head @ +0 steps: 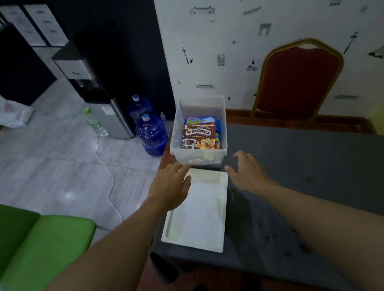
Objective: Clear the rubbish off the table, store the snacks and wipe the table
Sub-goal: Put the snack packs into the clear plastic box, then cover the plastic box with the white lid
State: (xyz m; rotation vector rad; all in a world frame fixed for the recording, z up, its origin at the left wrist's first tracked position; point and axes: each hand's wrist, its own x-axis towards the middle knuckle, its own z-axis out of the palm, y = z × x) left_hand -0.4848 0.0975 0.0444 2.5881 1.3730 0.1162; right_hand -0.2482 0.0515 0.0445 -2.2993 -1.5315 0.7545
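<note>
A clear plastic storage box (pixel 220 110) stands at the table's far left corner, holding snack packets with a brown Koko Krunch pack (pixel 197 138) on top. Its white lid (pixel 199 214) lies flat on the grey table (pixel 316 169) just in front of the box. My left hand (pixel 171 186) reaches over the lid's far left corner, fingers straight, near the box's front wall. My right hand (pixel 249 170) hovers to the right of the lid's far corner with fingers spread and relaxed. Neither hand holds anything.
A red chair with a gold frame (pixel 297 82) stands behind the table by the patterned wall. On the floor to the left are two blue water jugs (pixel 150 135), a water dispenser (pixel 96 95), a green-capped bottle (pixel 94 123), a white plastic bag (pixel 9 112) and a green seat (pixel 32 245).
</note>
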